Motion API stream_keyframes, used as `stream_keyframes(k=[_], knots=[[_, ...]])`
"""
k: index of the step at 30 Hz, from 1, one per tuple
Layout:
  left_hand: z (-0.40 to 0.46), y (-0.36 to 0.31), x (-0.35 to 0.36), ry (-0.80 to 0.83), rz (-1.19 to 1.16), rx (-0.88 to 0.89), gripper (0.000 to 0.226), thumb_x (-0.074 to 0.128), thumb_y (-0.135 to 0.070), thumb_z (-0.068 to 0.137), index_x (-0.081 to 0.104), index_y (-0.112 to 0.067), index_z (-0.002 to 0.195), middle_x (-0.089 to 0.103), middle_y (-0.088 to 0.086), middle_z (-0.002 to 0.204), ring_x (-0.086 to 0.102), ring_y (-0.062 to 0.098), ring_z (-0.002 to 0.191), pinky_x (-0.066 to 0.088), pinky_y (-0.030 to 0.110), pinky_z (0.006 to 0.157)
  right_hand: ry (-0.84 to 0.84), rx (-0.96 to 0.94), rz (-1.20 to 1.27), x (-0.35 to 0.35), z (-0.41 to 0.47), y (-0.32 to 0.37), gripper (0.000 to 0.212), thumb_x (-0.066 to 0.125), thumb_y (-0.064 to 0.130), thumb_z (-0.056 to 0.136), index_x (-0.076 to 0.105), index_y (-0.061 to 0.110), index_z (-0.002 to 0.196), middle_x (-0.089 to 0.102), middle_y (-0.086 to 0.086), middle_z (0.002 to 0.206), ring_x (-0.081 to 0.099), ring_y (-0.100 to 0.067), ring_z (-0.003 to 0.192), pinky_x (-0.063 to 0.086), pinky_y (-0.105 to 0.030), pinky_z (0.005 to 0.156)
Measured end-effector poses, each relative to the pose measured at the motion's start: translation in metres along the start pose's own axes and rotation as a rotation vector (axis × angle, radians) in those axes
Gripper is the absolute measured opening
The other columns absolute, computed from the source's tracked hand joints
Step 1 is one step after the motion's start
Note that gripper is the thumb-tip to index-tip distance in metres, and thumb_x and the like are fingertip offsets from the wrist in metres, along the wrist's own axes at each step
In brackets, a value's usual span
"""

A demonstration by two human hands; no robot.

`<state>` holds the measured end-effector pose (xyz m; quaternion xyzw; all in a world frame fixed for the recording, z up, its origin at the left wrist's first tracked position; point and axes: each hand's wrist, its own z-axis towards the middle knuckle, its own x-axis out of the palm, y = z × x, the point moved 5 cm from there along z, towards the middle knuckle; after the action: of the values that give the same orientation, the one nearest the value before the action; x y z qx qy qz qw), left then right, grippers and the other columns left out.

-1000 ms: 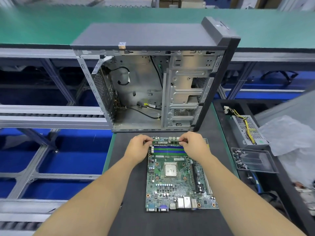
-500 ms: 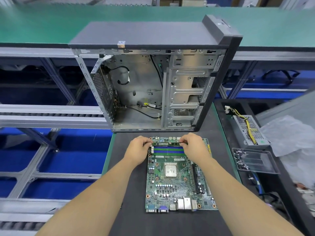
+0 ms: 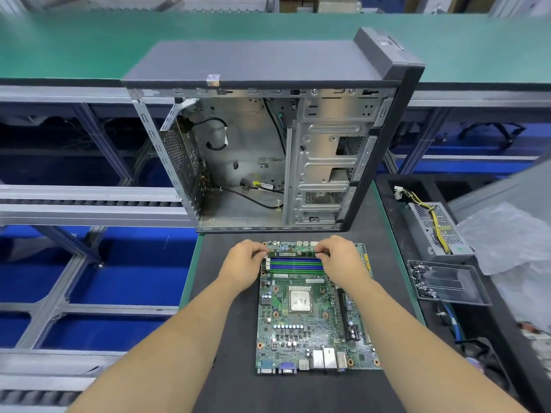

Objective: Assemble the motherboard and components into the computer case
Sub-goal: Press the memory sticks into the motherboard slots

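A green motherboard lies flat on the dark mat in front of me, its CPU in the middle and blue and green memory slots at the far end. A green memory stick lies along the farthest slot. My left hand pinches its left end and my right hand pinches its right end, fingers curled. Beyond the board stands the open computer case, its side panel off, with loose black cables inside.
A power supply with yellow wires lies to the right, with a clear tray of screws in front of it and plastic wrap beside it. Roller conveyor rails run at left. A green belt lies behind the case.
Both hands stay at the ends of the memory stick; they have barely shifted. The view has tilted very slightly.
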<state>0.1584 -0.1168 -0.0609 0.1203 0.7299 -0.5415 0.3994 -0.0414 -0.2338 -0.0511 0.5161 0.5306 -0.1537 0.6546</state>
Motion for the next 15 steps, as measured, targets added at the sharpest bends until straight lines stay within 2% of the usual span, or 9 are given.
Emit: stream_keyframes(k=[4,9,15], knots=[[0.0,0.0,0.0,0.001,0.002,0.004,0.022,0.055,-0.013,0.099,0.074,-0.015,0.11,0.064,-0.001,0.109,0.06,0.015,0.1,0.041,0.021,0.088,0.024,-0.003,-0.028,0.001,0.0,-0.001,0.016,0.06,0.01,0.101,0.074,0.012,0.107,0.056,0.003,0.101,0.056,-0.019,0.097,0.05,-0.036,0.096],[-0.001,0.0,0.001,0.005,0.025,-0.012,0.02,0.056,-0.017,0.099,0.073,-0.018,0.11,0.062,-0.004,0.106,0.058,0.013,0.095,0.043,0.023,0.086,0.022,-0.03,-0.077,0.002,0.0,0.0,0.016,0.058,0.01,0.101,0.074,0.011,0.104,0.057,0.001,0.098,0.059,-0.024,0.098,0.051,-0.037,0.093],[0.0,-0.015,0.001,-0.009,0.031,-0.001,0.012,0.061,-0.03,0.095,0.072,-0.029,0.1,0.058,-0.008,0.098,0.059,0.01,0.087,0.049,0.028,0.078,0.039,-0.065,-0.146,0.002,0.002,0.0,0.02,0.054,0.014,0.104,0.073,0.015,0.112,0.063,-0.005,0.109,0.052,-0.027,0.109,0.046,-0.038,0.097]])
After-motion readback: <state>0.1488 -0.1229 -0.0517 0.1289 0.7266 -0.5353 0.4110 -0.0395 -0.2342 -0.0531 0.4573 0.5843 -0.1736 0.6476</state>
